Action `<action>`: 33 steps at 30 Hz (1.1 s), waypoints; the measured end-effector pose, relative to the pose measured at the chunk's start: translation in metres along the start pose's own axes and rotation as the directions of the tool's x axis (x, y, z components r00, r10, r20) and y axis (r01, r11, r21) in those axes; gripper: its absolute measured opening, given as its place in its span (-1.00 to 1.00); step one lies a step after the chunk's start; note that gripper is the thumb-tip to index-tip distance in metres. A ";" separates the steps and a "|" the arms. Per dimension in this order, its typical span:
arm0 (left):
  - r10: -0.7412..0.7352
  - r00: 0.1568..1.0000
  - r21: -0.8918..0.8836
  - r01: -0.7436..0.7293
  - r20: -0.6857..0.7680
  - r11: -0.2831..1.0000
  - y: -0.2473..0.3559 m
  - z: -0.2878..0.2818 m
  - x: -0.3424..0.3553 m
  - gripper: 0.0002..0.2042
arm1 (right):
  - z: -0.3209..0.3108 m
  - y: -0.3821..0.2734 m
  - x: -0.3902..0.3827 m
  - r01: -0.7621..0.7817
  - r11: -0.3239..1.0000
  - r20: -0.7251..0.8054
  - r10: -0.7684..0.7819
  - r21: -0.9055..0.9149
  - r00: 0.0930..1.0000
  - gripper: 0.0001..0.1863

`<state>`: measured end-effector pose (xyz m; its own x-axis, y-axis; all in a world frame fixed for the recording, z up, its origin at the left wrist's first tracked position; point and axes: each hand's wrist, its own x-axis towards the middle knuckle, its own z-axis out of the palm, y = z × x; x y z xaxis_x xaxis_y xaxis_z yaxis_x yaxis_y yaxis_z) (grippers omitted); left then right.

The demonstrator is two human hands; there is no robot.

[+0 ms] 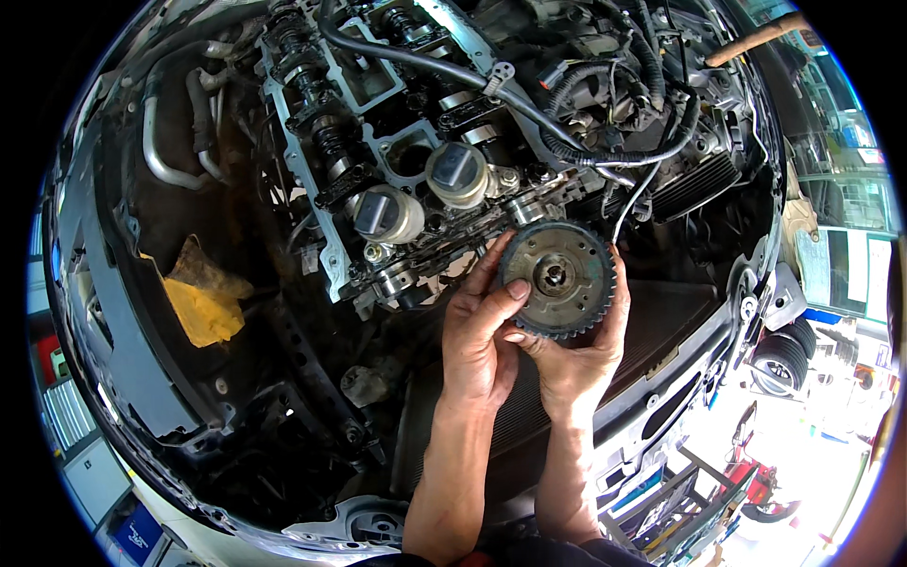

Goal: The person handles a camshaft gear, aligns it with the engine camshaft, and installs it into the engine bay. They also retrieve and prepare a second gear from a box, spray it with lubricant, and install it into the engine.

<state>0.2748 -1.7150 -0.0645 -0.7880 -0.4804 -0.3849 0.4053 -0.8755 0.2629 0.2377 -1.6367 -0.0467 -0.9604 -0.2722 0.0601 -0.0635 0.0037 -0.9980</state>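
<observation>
Both my hands grip a round toothed camshaft gear point(574, 300), its flat metal face with a central bore turned up toward me. My left hand point(477, 335) holds the left rim, its thumb lying on the face. Around the right and lower rim wraps my right hand point(588, 364), thumb at the bottom edge. Just beyond the gear is a camshaft end point(529, 208) at the front of the open engine point(333, 269). Two dark-capped cylindrical parts point(387, 215) point(458, 175) stand on the engine left of that. The gear hides whatever lies directly behind it.
A black hose point(430, 62) crosses above the engine, and wiring point(652, 151) runs at the right. Below my hands lies the radiator point(520, 430). A yellow, stained cloth-like piece point(203, 307) sits at the left. Tyres point(784, 359) and a wooden handle point(756, 40) are off to the right.
</observation>
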 end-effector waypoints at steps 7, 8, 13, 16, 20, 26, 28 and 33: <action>0.002 1.000 0.032 -0.002 -0.007 0.999 0.001 0.002 0.000 -0.43 | -0.003 0.004 -0.001 0.014 0.998 0.008 -0.013 -0.057 1.000 0.29; 0.003 1.000 0.037 -0.003 -0.005 0.999 0.001 0.002 0.000 -0.43 | -0.004 0.005 -0.001 0.026 0.999 0.006 -0.026 -0.044 1.000 0.28; -0.011 1.000 0.066 0.011 0.004 0.998 -0.001 0.007 0.000 -0.44 | -0.005 0.005 0.003 0.135 0.906 0.025 -0.137 -0.402 0.990 0.24; -0.023 0.999 0.078 0.021 0.023 0.997 0.001 0.005 0.001 -0.47 | -0.001 0.000 0.009 0.133 0.868 0.032 -0.134 -0.479 0.990 0.21; -0.064 0.998 -0.042 0.065 0.025 0.997 0.008 0.001 -0.001 -0.55 | 0.008 -0.010 0.013 0.215 0.793 0.074 -0.211 -0.570 0.975 0.16; -0.102 0.995 -0.112 0.102 0.004 0.989 0.009 -0.001 0.008 -0.63 | 0.017 -0.012 0.016 0.194 0.778 0.024 -0.225 -0.597 0.974 0.13; -0.104 0.995 -0.126 0.103 0.001 0.987 0.008 0.001 0.011 -0.64 | 0.016 -0.010 0.018 0.215 0.760 0.033 -0.248 -0.614 0.968 0.12; -0.143 0.989 -0.176 0.135 -0.031 0.975 0.009 0.001 0.015 -0.67 | 0.025 -0.015 0.021 0.290 0.689 0.064 -0.333 -0.664 0.941 0.10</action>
<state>0.2659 -1.7300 -0.0677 -0.8230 -0.3519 -0.4459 0.3702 -0.9276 0.0488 0.2255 -1.6667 -0.0311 -0.8648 -0.3193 0.3876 -0.5021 0.5628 -0.6566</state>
